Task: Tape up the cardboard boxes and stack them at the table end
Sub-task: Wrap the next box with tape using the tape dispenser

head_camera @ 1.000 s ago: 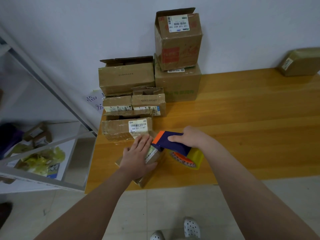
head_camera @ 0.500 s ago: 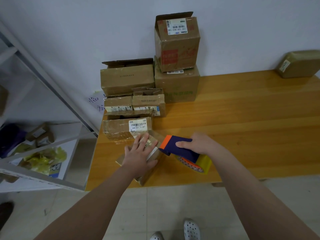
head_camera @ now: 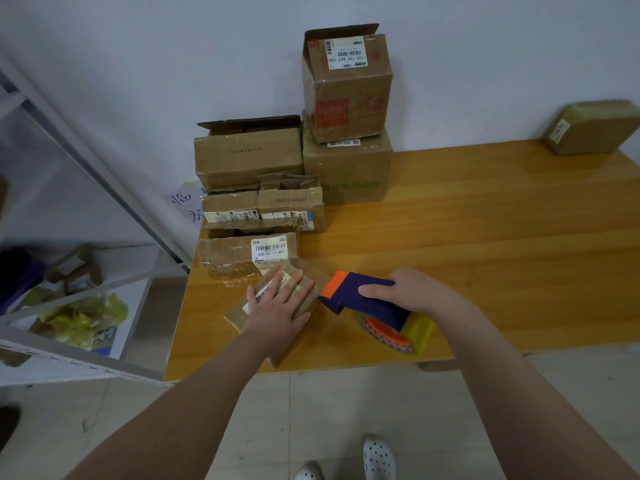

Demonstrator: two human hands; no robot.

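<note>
Left grip [head_camera: 277, 308] is lying flat, fingers straight and spread, pressing down on the small cardboard box [head_camera: 294, 348] that I am seeing at the near left corner of the surface [head_camera: 485, 258]. Right grip [head_camera: 414, 292] is curling round the blue body of the tape dispenser [head_camera: 360, 301], whose orange nose is sitting just beside the box's right edge; I cannot tell whether it is touching. A yellowish tape roll [head_camera: 420, 332] is hanging under the dispenser, near the front edge.

Just behind the small box, a labelled flat box [head_camera: 228, 258] is lying. Behind it, 2 little boxes [head_camera: 291, 202] are sitting side by side. A long box [head_camera: 247, 157] with an open flap is standing by the wall. To its right, 2 bigger boxes [head_camera: 346, 171] are standing stacked, the upper 1 tilted, its flap open. Far right, a taped parcel [head_camera: 592, 128] is resting by the wall.
</note>
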